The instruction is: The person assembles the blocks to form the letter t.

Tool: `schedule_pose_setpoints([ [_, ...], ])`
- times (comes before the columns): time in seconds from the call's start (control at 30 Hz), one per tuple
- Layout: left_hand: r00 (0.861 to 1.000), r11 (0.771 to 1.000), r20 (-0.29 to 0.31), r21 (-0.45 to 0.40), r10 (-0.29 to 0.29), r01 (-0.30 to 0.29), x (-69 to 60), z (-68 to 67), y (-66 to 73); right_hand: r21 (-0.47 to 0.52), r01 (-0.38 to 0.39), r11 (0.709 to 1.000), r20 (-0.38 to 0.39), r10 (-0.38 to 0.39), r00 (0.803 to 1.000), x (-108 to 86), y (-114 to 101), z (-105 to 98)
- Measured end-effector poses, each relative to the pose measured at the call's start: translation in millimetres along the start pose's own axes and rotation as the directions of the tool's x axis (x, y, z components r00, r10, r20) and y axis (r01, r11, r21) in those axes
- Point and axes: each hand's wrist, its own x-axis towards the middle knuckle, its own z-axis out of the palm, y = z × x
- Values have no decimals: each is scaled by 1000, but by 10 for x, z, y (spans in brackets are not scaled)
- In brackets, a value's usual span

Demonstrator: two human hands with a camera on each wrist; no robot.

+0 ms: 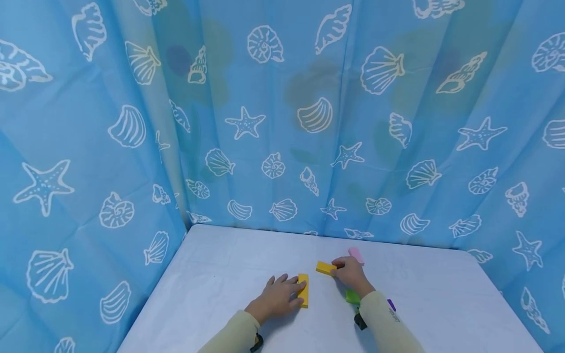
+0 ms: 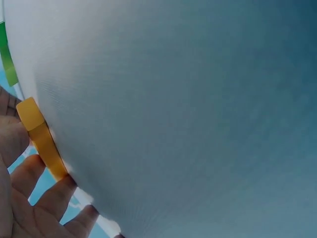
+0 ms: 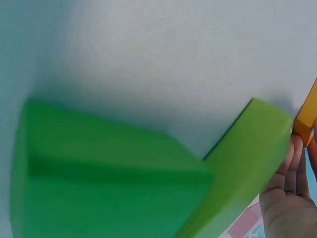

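Observation:
A yellow block point(image 1: 303, 294) lies lengthwise away from the body on the white table; my left hand point(image 1: 278, 298) grips it from the left with thumb and index finger, the other fingers spread. The left wrist view shows this block point(image 2: 45, 148) between the thumb and fingers of the left hand point(image 2: 34, 203). Farther back and to the right, my right hand point(image 1: 350, 273) pinches the right end of a second yellow block point(image 1: 325, 267), which lies crosswise. In the right wrist view, the right hand point(image 3: 290, 208) touches that block point(image 3: 307, 116), partly cut off by the frame.
Behind the right hand lies a pink block point(image 1: 354, 253). A light green block point(image 1: 351, 297) is under the right forearm, and a purple piece point(image 1: 391, 305) shows beside the sleeve. Large in the right wrist view stands a darker green block point(image 3: 109, 183). A blue shell-print curtain surrounds the table point(image 1: 212, 255).

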Motion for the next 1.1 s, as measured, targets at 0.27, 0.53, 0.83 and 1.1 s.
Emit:
schedule_pose_setpoints([
  [0.27,1000,1000,14,-6,-6,6,-1,-26,22,-19,6,1000,4,-6,1000,10,-38,0],
  [0.53,1000,1000,18,-1,-12,12,33,8,-11,-6,12,1000,23,-12,1000,-7,-66,13],
  [0.83,1000,1000,3,5,-6,6,29,15,-26,32,11,999,11,-11,1000,-22,-143,33],
  [1.1,1000,1000,13,-19,-16,16,2,8,-6,54,-1,999,29,0,1000,11,-133,140],
])
